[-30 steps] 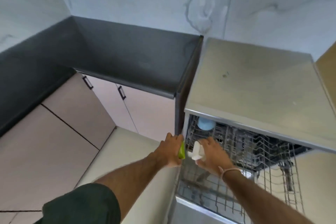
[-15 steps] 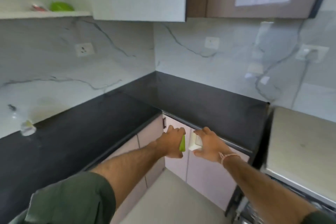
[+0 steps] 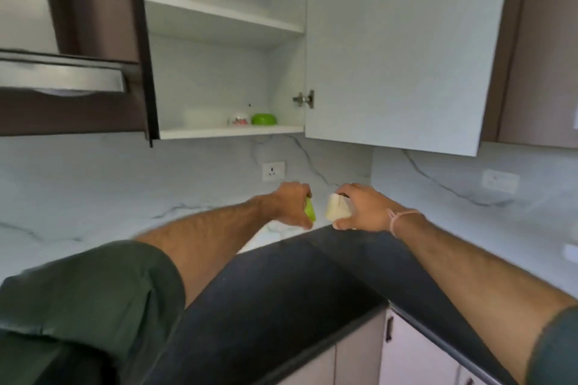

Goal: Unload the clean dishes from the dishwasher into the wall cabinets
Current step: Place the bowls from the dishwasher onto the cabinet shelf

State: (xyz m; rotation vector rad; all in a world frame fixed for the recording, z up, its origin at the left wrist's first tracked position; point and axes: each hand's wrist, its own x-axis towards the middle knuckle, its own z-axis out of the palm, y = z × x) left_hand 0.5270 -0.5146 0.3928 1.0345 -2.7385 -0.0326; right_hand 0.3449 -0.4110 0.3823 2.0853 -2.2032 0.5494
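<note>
My left hand (image 3: 289, 205) grips a small green dish (image 3: 310, 210), mostly hidden by the fingers. My right hand (image 3: 364, 208) holds a small white cup (image 3: 336, 209) by its side. Both hands hover above the black counter (image 3: 281, 306), below the open wall cabinet (image 3: 225, 72). On the cabinet's bottom shelf (image 3: 231, 132) sit a green bowl (image 3: 264, 119) and a small white patterned cup (image 3: 239, 120). The upper shelf (image 3: 219, 11) shows nothing on it. The dishwasher is out of view.
The cabinet door (image 3: 400, 47) stands swung open to the right, above my right hand. A steel range hood (image 3: 62, 80) juts out at the left. Wall sockets (image 3: 273, 171) sit on the marble backsplash. Base cabinets (image 3: 416, 350) lie under the counter corner.
My view has swung up and left from the dishwasher rack to the wall cabinet. Both hands carried the green dish and the white cup along, rising over the counter.
</note>
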